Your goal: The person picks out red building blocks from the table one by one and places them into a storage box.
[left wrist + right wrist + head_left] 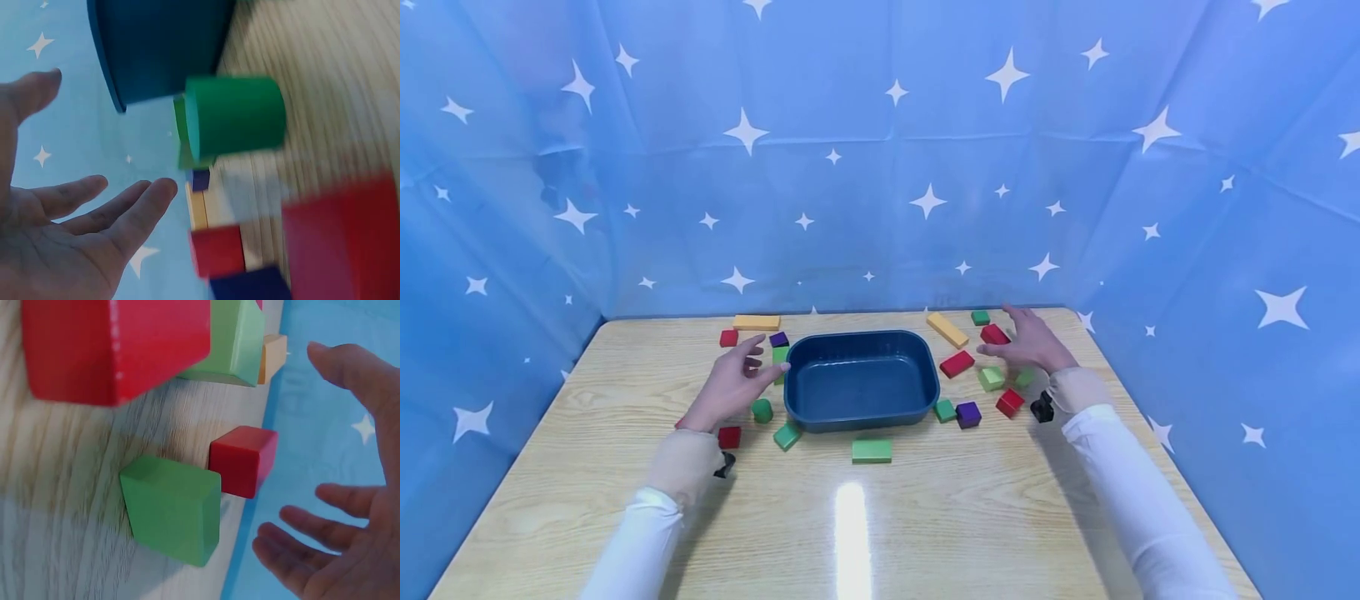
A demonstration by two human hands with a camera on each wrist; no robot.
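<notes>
A dark blue rectangular tray [862, 425] stands at the middle of the table. My left hand [730, 383] hovers at its left end, thumb near the rim and fingers relaxed with nothing between them. In the left wrist view, a green cylinder [240, 115] and red blocks [217, 251] lie beyond that hand [81, 231]. To the right of the tray, my right hand [1033, 343] is raised over several blocks, fingers spread and holding nothing. The right wrist view has a green block [169, 509] and a red block [244, 461] near the fingers [325, 528].
Around the tray lie a light green block [872, 452] in front, a purple cube [968, 415] at right front, and yellow blocks [757, 322] toward the back edge. A blue star-patterned curtain [865, 167] hangs behind and beside the wooden table [775, 533].
</notes>
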